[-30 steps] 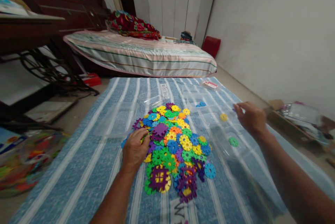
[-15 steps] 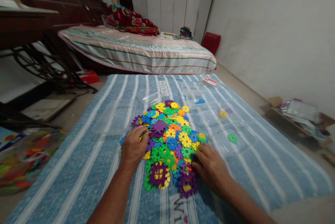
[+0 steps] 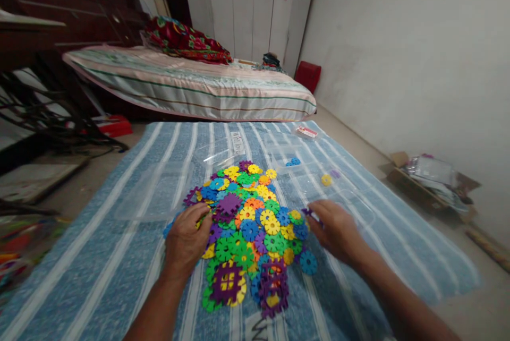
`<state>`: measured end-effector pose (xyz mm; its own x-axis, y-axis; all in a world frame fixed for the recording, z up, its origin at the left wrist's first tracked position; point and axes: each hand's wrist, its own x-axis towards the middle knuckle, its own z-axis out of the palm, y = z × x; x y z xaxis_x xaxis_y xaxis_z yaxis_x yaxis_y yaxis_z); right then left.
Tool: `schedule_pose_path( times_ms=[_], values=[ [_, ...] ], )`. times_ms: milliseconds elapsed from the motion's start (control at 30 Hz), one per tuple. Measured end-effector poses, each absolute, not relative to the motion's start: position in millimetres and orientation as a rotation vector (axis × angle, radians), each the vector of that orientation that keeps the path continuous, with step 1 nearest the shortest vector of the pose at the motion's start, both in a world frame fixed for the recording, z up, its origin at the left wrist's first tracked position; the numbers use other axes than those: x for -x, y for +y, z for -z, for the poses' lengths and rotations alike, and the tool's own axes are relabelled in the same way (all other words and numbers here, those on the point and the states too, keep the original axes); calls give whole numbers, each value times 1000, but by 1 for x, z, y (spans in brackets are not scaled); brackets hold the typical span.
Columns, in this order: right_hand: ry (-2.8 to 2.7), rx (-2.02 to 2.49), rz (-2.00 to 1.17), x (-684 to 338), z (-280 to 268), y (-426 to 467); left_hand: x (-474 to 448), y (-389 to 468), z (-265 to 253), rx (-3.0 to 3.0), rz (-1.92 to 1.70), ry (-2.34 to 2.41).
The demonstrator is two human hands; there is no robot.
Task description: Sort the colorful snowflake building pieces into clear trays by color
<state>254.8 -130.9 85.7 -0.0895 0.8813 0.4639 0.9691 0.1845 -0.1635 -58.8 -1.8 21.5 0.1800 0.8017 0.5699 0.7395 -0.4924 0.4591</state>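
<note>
A heap of bright plastic snowflake discs [image 3: 249,229] in green, yellow, blue, orange and purple lies on a striped blue cloth. My left hand [image 3: 187,237] rests at the heap's left edge, thumb and fingers curled around a bit of yellow-green; what they grip is mostly hidden. Just off the heap's right side, my right hand [image 3: 337,227] pinches a small purple toothed piece [image 3: 307,212]. Purple square lattice pieces [image 3: 227,283] lie at the near end, and a solid purple square [image 3: 228,206] sits on top near my left fingers.
Clear plastic trays stand around the heap, one at left [image 3: 149,192] and one farther back with blue discs [image 3: 294,162]. A yellow disc [image 3: 326,180] lies to the right. Beyond are a bed [image 3: 191,91] and, on the floor, a cardboard box [image 3: 422,187].
My right hand has drawn away from the heap to the right, taking the purple piece along. A blue disc now shows by the heap's right edge. My left hand keeps its place; the view has shifted.
</note>
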Motion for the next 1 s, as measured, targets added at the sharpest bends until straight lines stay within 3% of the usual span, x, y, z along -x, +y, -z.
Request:
schedule_pose_path(
  times_ms=[167, 267, 667, 1000],
  values=[
    [-1640, 2111, 674, -341, -120, -92, 59, -1, -20, -2365, -1218, 1543],
    [-1513, 2131, 743, -361, -122, -87, 59, -2, -20, -2371, -1209, 1543],
    [-1996, 1461, -82, -223, -64, -156, 53, -8, -23, -2353, -1183, 1576],
    [-2120, 1440, -104, -184, -37, -191, 52, -7, -21, -2367, -1214, 1561]
  ],
)
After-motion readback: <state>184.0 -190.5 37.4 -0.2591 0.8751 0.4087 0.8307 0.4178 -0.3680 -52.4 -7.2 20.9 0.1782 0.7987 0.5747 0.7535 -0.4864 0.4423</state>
